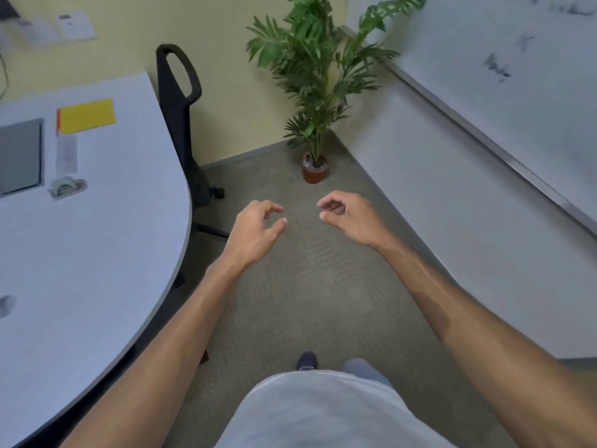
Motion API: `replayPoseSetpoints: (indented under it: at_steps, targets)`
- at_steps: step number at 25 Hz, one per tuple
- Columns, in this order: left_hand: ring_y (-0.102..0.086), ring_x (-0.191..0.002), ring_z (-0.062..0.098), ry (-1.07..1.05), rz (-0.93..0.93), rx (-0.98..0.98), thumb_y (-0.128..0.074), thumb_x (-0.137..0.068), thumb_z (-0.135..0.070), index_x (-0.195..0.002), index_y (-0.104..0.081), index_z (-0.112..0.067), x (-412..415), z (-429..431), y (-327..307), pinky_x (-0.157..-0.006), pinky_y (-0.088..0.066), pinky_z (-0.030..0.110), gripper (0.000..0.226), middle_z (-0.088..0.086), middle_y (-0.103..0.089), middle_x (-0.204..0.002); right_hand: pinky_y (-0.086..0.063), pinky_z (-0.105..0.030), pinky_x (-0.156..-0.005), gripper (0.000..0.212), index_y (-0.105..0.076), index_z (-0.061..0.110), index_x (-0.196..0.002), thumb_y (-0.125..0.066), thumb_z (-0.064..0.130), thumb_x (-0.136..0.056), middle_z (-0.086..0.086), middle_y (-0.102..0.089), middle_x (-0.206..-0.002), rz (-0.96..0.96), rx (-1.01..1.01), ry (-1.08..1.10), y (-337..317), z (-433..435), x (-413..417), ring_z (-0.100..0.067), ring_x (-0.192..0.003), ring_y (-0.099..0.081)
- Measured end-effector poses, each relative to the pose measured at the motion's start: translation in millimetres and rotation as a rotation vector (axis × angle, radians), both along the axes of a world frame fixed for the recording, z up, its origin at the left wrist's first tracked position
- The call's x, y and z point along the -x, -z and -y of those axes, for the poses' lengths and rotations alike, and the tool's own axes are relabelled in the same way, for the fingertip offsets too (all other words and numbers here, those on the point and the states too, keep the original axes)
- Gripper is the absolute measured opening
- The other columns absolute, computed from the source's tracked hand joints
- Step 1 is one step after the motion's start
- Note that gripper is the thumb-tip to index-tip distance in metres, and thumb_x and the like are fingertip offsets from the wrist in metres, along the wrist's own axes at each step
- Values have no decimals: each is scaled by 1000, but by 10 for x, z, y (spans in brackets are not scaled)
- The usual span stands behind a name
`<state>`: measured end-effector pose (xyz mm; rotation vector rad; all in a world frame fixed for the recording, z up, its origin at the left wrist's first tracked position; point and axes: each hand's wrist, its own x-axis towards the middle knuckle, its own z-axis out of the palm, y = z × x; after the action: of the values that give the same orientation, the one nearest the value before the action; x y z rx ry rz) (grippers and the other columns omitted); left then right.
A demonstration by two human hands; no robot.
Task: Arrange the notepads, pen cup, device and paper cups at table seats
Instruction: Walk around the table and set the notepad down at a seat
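The single head-worn camera is looking forward and down over the person's torso at the carpet (310, 286), taking in a wide angle. It is catching the table (106, 253) edge at left and a wall-mounted whiteboard (484, 76) at right.

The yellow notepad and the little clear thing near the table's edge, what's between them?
In the head view, a white paper strip lies between the yellow notepad and clear thing.
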<state>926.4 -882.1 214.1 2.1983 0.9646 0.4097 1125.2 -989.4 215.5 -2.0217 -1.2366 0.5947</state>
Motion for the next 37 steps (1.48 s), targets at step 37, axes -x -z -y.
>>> replayPoseSetpoints:
  at_steps: [37]
  targets:
    - [-60, -112, 13, -1013, 164, 117, -62, -94, -31, -115, -68, -22, -311, -5672, 142, -96, -51, 35, 24, -2, -62, -125, -54, -21, -80, 16, -71, 20, -108, -62, 19, -95, 12, -69, -100, -42, -66, -920, -221, -7677, -262, -7, -88, -64]
